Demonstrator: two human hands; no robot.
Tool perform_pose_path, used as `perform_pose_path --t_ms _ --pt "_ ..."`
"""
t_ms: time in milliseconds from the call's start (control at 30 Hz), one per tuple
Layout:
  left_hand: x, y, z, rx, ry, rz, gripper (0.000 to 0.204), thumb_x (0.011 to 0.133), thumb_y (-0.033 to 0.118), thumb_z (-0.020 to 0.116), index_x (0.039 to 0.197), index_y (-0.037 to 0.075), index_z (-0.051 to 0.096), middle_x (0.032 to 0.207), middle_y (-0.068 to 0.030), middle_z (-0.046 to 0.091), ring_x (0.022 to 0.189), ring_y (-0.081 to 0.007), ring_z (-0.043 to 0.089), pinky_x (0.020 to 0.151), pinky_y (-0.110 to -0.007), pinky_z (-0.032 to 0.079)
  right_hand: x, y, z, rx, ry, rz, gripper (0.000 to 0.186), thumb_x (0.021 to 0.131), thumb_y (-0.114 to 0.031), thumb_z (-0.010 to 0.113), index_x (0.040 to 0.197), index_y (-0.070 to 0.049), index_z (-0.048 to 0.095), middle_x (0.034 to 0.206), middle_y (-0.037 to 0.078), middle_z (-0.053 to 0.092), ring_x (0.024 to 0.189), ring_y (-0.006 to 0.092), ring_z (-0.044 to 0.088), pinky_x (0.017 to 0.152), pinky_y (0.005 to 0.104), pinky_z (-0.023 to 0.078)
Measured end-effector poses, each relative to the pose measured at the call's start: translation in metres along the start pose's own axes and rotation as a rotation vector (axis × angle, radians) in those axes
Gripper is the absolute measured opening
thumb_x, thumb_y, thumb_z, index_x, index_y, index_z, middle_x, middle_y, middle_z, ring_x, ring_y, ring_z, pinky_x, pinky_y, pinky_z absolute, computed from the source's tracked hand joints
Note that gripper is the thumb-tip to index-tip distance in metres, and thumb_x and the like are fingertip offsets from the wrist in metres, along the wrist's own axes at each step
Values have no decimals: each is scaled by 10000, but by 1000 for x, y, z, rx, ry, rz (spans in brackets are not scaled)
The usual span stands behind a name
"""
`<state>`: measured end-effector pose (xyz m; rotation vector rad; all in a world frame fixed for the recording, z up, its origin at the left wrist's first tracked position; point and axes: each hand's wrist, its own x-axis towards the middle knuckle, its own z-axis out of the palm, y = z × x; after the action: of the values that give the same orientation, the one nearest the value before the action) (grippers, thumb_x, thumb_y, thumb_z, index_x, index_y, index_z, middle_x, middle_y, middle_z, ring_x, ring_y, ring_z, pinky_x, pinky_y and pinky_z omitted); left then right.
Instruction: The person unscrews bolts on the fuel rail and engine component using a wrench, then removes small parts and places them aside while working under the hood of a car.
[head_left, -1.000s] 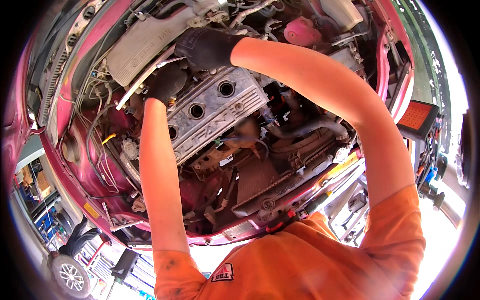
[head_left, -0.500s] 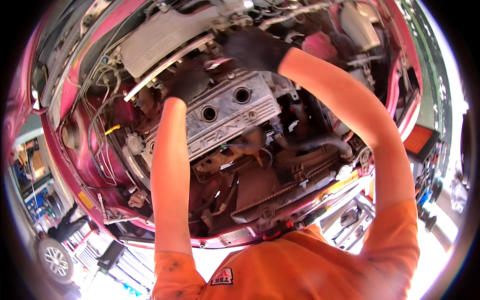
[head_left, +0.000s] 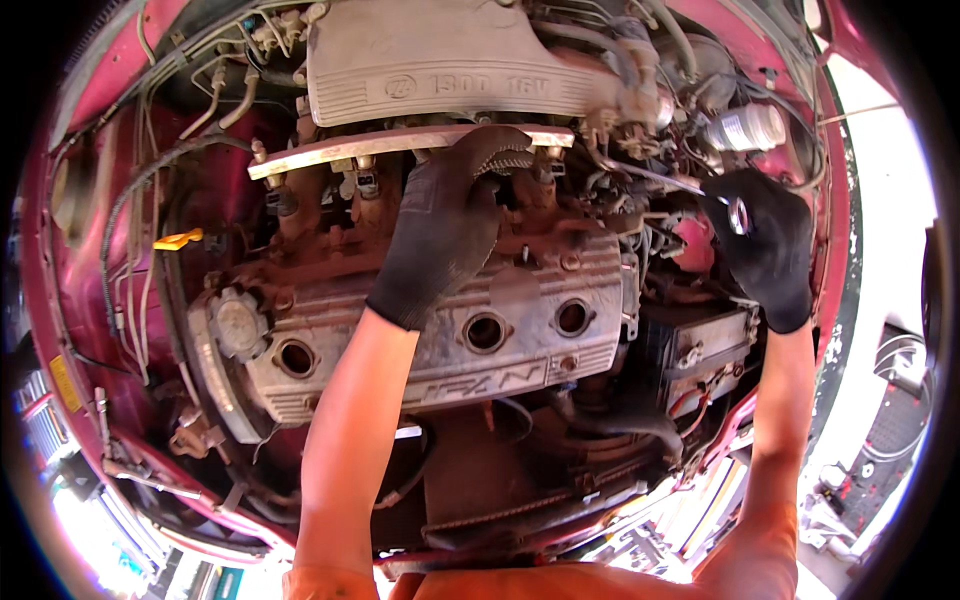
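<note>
My gloved left hand (head_left: 445, 225) reaches over the ridged valve cover (head_left: 520, 370) to the long metal rail (head_left: 320, 152), its fingers curled at the rail; what they grip is hidden. To the right, beside hoses and fittings, my gloved right hand (head_left: 760, 245) is closed on a silver metal tool (head_left: 738, 216), apparently a spanner, whose ring end shows in the fist. Behind the rail lies a grey intake cover (head_left: 430, 65); three open round holes show in the valve cover.
A yellow dipstick handle (head_left: 178, 240) is at the left, a battery (head_left: 700, 345) at the right, a white-lidded reservoir (head_left: 745, 128) at the back right. Loose metal tools (head_left: 150, 483) lie on the front left edge of the red bay. The radiator (head_left: 470, 480) is along the front.
The view has turned and shifted over the engine. My right hand has moved from the rail rightward and now shows a silver tool. My left hand stays at the rail, farther along it.
</note>
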<state>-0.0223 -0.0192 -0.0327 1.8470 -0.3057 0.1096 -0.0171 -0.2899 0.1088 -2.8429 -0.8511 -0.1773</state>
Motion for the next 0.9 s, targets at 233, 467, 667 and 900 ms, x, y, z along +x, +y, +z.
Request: perform_pose_path --t_ms 233,467,667,900 --pt "3 13 -2 -55 -4 -71 462 719 -110 363 1110 20 572 1046 -180 635 996 -279 626 866 -346 474 13 -6 29 13 -269 -45 185 702 22 558 872 -21 617 737 134 578 623 312 579 539 359 435" --pt "1 16 3 -45 -12 13 474 663 -111 465 1112 10 563 952 -189 592 909 -330 615 792 -394 495 12 -18 32 -113 -284 -106 213 715 1 584 924 -36 602 768 154 578 666 344 571 582 394 450" --pt "-18 63 -7 284 189 285 291 622 111 615 895 36 547 762 -108 545 704 -292 522 643 -414 440 38 -76 4 118 5 -14 154 724 33 672 863 -14 623 793 139 656 683 265 647 591 316 482" --pt "-21 72 -128 292 -110 -163 338 684 -49 485 979 55 613 894 -119 631 777 -298 610 688 -399 488 72 -117 43 212 -143 -89 163 725 -3 654 866 -82 632 723 87 634 612 253 624 554 337 482"
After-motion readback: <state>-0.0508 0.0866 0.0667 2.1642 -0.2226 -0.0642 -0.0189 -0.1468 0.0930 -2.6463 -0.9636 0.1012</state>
